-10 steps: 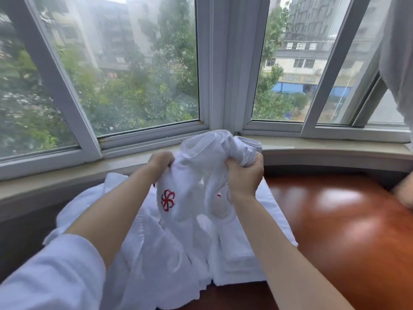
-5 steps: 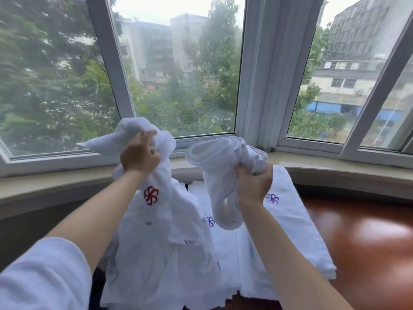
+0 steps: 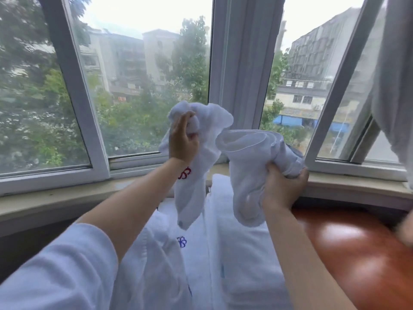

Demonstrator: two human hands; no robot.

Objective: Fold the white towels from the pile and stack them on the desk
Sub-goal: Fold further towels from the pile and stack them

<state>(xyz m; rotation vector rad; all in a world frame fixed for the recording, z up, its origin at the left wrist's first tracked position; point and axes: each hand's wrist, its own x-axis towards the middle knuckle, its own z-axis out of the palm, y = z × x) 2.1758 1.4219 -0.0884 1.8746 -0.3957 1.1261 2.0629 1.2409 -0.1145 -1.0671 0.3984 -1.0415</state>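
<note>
My left hand [image 3: 182,139] grips a bunched white towel with a red embroidered mark [image 3: 192,186], held up in front of the window; its loose end hangs down. My right hand [image 3: 282,186] grips a second crumpled white towel [image 3: 248,166], lower and to the right, close to the sill. Below both lie more white towels [image 3: 241,253] on the desk, one showing a blue embroidered mark [image 3: 182,242]. The reddish-brown desk [image 3: 362,260] shows at the lower right.
A stone window sill [image 3: 55,198] runs across behind the towels, with white window frames [image 3: 237,70] above it. A grey curtain [image 3: 395,86] hangs at the upper right. A blurred pale object [image 3: 405,229] sits at the right edge.
My left hand has moved right and higher with the red-marked towel, lifting it off the pile. My right hand has kept its grip on the other towel. The view has tilted upward.
</note>
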